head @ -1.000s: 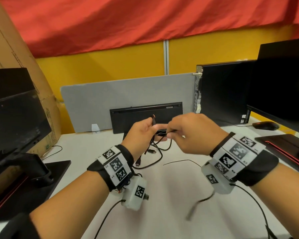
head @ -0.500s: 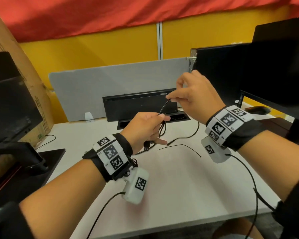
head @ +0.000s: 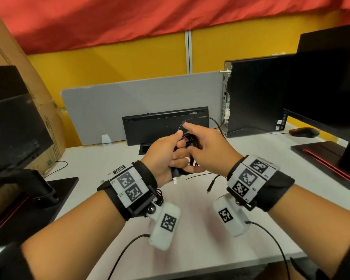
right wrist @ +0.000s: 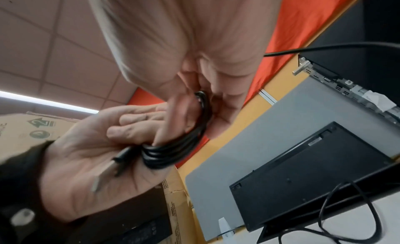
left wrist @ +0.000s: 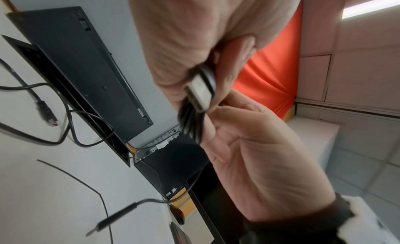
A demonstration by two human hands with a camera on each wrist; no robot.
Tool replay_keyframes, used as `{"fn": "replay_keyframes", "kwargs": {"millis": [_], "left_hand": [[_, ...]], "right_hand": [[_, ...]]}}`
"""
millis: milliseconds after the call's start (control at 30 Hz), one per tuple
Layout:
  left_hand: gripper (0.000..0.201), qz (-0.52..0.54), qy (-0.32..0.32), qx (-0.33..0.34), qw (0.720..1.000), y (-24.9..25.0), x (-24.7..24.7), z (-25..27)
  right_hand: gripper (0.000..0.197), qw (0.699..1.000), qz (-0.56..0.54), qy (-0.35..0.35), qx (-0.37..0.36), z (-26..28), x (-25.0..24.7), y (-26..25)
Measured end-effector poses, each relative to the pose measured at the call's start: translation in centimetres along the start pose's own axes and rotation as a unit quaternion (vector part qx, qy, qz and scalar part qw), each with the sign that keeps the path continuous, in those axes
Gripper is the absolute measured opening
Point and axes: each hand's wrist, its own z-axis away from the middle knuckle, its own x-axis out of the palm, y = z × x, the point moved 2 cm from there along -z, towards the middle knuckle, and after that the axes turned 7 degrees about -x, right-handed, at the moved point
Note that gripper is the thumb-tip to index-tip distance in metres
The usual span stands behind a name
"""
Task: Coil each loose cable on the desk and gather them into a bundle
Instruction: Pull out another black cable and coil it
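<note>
My left hand (head: 166,156) grips a coil of black cable (head: 188,140) above the white desk (head: 109,158). The same coil (right wrist: 173,148) shows as several stacked loops in the right wrist view. A silver USB plug (left wrist: 199,91) of this cable sticks out below the left fingers. My right hand (head: 206,150) sits against the coil, index finger raised, and leads a free strand (head: 208,119) that arcs right and drops to a plug end (head: 210,184) by the desk. A thin black wire (head: 200,175) lies on the desk under the hands.
A black keyboard (head: 164,126) leans on the grey divider (head: 109,110) behind a cable slot (head: 143,149). At right stand a PC tower (head: 255,93), a mouse (head: 303,131) and a monitor (head: 331,87) on its base (head: 321,162). Another monitor (head: 8,128) and cardboard box (head: 38,98) stand left. More cable (left wrist: 45,110) trails from the slot.
My right hand, raised with the strand half a second ago, has come down to the coil in my left hand. The coil looks thicker and the free tail shorter.
</note>
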Motion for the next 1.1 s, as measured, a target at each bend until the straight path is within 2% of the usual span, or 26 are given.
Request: {"fn": "replay_keyframes", "kwargs": {"millis": [100,167,233,300,400,500,600,633,800,1000,1100], "left_hand": [[0.049,0.041,0.015,-0.022,0.999,0.0,0.2,-0.1],[0.05,0.053,0.036,-0.033,0.997,0.2,0.3,-0.6],[0.052,0.049,0.051,-0.037,0.997,0.3,0.5,-0.9],[0.053,0.031,0.055,-0.032,0.998,0.5,0.6,-1.1],[0.052,-0.019,0.053,-0.027,0.998,0.6,0.6,-1.0],[0.049,-0.061,0.061,-0.018,0.996,0.9,0.4,-0.8],[0.049,-0.085,0.065,-0.019,0.994,1.2,0.4,-0.7],[0.048,-0.096,0.067,-0.018,0.993,1.2,0.4,-0.6],[0.044,-0.167,0.087,0.019,0.982,1.8,0.5,-0.4],[0.044,-0.207,0.11,0.059,0.97,2.7,0.7,-0.7],[0.043,-0.219,0.113,0.07,0.967,2.8,0.9,-0.8]], "right_hand": [[0.038,0.995,0.061,0.072,-0.022,-0.5,-0.5,-0.3],[0.033,0.989,0.101,0.099,-0.046,-0.7,-0.6,-0.7],[0.043,0.977,0.187,0.075,-0.076,-0.9,-0.4,-1.1],[0.047,0.963,0.256,0.043,-0.073,-1.2,-0.3,-1.1],[0.031,0.955,0.292,0.028,-0.05,-1.4,-0.3,-0.7],[0.026,0.958,0.277,0.059,-0.052,-1.2,-0.2,-0.9],[0.04,0.963,0.247,0.102,-0.047,-1.1,-0.2,-1.0],[0.041,0.962,0.25,0.097,-0.043,-1.2,-0.1,-1.0],[0.015,0.96,0.268,0.067,-0.049,-1.3,0.0,-1.2],[0.012,0.973,0.215,0.062,-0.05,-2.1,-1.4,-1.5],[0.019,0.988,0.133,0.068,-0.029,-1.8,-2.1,-1.1]]}}
